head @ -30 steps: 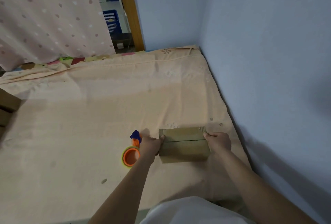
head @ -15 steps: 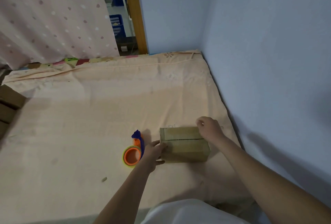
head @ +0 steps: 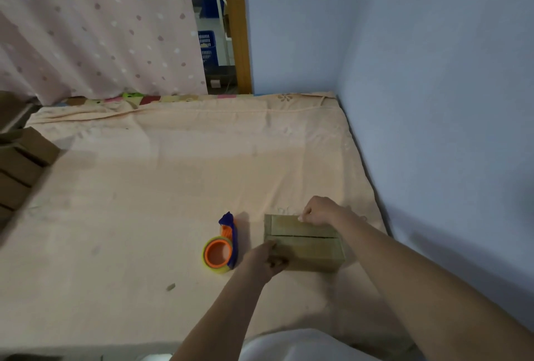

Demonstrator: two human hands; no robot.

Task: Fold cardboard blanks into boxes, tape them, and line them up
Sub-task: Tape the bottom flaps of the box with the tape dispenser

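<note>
The left hand grasps the near-left corner of the cardboard box, fingers curled round the edge. The right hand pinches the far top edge of the box. The box sits on the bed, near its right side, flaps closed, with a dark seam across the top.

Procedure, as judged: hold both flaps flush, keep the seam closed, then apply tape along it. The tape dispenser lies just beside the box, to its left, within reach of the left hand.

The bed carries a peach sheet. Stacked cardboard boxes stand at its far-left edge. Beyond hang a dotted curtain and a blue wall.
</note>
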